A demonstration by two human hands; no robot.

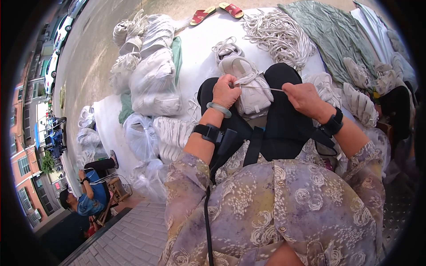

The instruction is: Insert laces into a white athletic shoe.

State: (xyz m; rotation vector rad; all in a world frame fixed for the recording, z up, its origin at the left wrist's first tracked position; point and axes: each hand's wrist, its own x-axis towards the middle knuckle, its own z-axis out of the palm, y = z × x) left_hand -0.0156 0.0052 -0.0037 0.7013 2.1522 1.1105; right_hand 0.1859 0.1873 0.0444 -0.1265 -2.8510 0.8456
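Note:
A whitish-beige sneaker [254,101] rests between my knees. Its pale shoelace [268,88] stretches taut to the right across the shoe. My right hand [306,101] is closed in a pinch on the end of that lace, above my right thigh. At the shoe's left side, my left hand [225,91] is also closed, its thumb and fingers pinching the lace close to the eyelets. Parts of the lacing are covered by those fingers. Just beyond, another pale sneaker [228,51] with looped laces stands on the white sheet.
A heap of loose laces [279,37] lies at the far right, beside a green-grey tarp [330,31]. Bagged pale shoes [155,82] are stacked at left, more sneakers [359,104] at right. Red slippers [203,15] sit at the far edge. A seated person [91,195] is at far left.

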